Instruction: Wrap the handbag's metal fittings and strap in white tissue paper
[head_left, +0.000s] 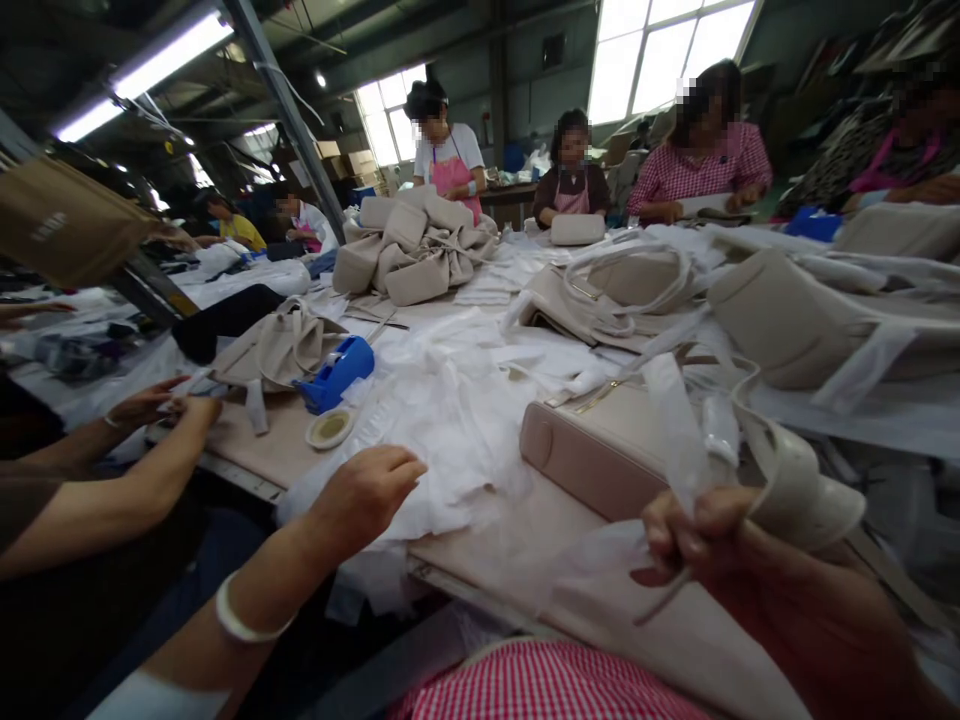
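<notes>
My left hand [364,500], with a white band on its wrist, is held closed above a heap of thin white wrapping sheets [457,420]. Whether anything sits between its fingertips I cannot make out. On the right, my right hand [720,555] pinches a translucent wrapping strip [675,430] beside a pale bag strap [802,490]. Just behind that hand a beige handbag [600,450] lies on its side, its base towards me and a zip along its edge.
A blue tape dispenser [339,375] and a tape roll [330,428] are left of the sheets. A co-worker's hands [169,400] work beside another bag [277,345]. More beige bags [420,245] are piled at the back; a wrapped one [795,310] lies right. Several people sit or stand across the table.
</notes>
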